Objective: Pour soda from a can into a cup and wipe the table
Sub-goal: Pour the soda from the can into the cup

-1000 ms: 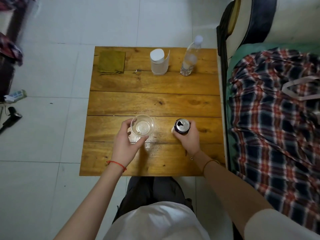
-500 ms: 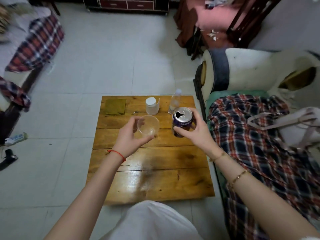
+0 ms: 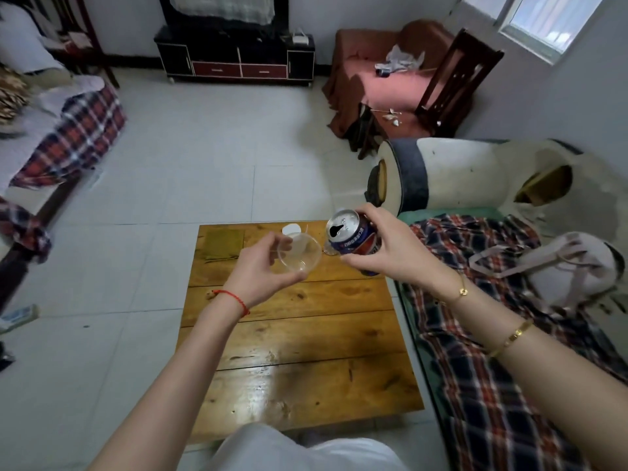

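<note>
Holding a clear plastic cup (image 3: 299, 252) in the left hand (image 3: 263, 270), the right hand (image 3: 390, 248) is gripping an opened blue soda can (image 3: 353, 236) tilted beside it above the wooden bench (image 3: 299, 334). No soda is flowing, so the pour is just starting; next, the can's opening needs bringing over the cup's rim.

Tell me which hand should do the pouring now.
The right hand: it holds the open can, already tilted toward the empty cup that the left hand holds beside it.

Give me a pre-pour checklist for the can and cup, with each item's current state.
1. Can gripped by right hand: ok.
2. Can open, mouth tipped toward cup: ok.
3. Cup held by left hand, lifted off the table: ok.
4. Cup empty: ok.
5. Can mouth directly above cup rim: not ok, it sits beside it.
6. Cloth on table for wiping: ok.
</note>
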A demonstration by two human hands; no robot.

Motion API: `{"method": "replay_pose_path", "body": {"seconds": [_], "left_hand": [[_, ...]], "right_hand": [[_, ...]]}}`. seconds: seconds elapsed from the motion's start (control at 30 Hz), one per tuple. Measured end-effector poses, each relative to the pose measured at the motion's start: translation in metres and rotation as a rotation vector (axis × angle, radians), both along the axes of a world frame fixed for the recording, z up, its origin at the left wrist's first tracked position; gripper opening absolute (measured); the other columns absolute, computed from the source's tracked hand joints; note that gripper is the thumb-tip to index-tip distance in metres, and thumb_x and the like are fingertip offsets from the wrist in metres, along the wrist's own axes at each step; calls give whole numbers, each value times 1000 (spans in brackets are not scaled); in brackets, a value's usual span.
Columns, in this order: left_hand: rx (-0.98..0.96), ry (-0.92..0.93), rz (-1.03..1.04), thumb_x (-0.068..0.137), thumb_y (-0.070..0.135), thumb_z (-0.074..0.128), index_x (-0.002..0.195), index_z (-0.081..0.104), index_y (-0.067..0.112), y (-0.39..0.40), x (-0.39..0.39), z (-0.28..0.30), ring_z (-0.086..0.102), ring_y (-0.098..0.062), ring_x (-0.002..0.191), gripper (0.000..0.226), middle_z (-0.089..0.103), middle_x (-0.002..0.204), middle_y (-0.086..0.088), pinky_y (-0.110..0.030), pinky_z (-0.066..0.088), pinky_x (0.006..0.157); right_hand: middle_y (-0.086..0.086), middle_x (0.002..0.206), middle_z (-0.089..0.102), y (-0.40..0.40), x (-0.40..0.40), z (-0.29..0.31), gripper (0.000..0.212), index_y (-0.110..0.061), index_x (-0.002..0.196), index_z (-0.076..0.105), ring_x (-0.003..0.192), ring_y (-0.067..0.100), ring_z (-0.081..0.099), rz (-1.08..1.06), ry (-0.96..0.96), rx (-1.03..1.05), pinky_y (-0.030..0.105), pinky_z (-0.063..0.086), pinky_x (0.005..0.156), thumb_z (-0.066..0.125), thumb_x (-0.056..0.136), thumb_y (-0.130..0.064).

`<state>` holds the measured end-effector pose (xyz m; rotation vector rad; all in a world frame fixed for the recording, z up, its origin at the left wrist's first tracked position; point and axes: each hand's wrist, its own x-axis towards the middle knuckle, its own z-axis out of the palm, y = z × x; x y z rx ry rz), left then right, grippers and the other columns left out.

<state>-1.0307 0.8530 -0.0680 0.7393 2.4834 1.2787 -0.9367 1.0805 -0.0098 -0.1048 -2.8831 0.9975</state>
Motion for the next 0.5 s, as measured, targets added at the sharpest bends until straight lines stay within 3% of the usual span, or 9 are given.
{"method": "replay_pose_path", "body": {"seconds": [0.27, 0.5], "left_hand": [[-17, 9, -2, 65, 35, 88, 122, 57, 16, 4, 5, -1, 61, -13, 110, 67, 64, 123, 3, -26, 50, 98], [23, -26, 4, 66, 31, 88, 123, 56, 19, 9, 15, -5, 60, -11, 109, 66, 63, 121, 5, -21, 48, 96]], "right_hand": [[-4, 120, 50, -4, -2, 19, 76, -28, 139, 39, 109, 12, 52, 98, -51, 235, 32, 54, 93, 75, 75, -45], [-2, 116, 51, -6, -4, 21, 75, -30, 139, 38, 101, 14, 55, 141, -55, 384, 22, 52, 77, 72, 75, -51]]}}
